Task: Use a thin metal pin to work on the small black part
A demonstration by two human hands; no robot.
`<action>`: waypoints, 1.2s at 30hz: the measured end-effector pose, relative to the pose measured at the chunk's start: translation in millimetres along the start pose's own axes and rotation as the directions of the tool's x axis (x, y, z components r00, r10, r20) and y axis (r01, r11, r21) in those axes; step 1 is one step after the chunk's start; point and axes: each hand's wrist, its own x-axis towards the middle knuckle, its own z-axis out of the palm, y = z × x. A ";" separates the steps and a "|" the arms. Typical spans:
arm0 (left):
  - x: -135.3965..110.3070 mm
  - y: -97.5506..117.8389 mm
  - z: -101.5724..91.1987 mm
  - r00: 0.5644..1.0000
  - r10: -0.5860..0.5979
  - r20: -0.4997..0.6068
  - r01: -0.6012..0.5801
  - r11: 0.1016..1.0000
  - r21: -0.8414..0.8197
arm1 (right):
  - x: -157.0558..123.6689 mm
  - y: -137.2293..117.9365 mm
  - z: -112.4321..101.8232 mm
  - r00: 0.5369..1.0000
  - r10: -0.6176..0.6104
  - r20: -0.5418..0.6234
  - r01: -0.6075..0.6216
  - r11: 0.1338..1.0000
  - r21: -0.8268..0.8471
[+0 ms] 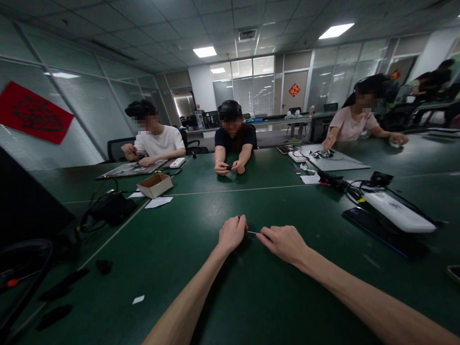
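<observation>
Close together over the green table [204, 285], my two hands meet near the middle of the view. My left hand [231, 235] is closed, fingers curled round something small and mostly hidden; a dark bit and a trace of red show at its fingertips. A thin pale rod [252, 233] spans the short gap between the hands. Its right end runs into the pinched thumb and fingers of my right hand [287, 243], and its left end reaches the left fingers. Whether the rod belongs to a tool cannot be made out.
A white device [397, 211] with black cables and a dark flat slab [381, 232] lie to the right. An open cardboard box [155, 186], black cable bundle [119, 208] and small white scrap [138, 299] lie left. Three people sit across the table, hands on small items.
</observation>
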 end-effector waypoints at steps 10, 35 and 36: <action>-3.8 7.1 0.8 0.999 -0.036 -0.025 0.037 0.998 0.057 | -2.2 -3.9 -3.5 0.998 0.058 0.015 -0.058 0.998 0.037; -5.8 17.3 2.3 0.981 -0.190 -0.030 0.191 0.980 0.058 | -3.0 -4.9 -2.2 0.996 0.084 0.008 -0.084 0.994 0.066; -6.0 17.1 2.1 0.982 -0.186 -0.031 0.187 0.981 0.058 | -2.9 -5.0 -2.2 0.996 0.086 0.008 -0.087 0.994 0.063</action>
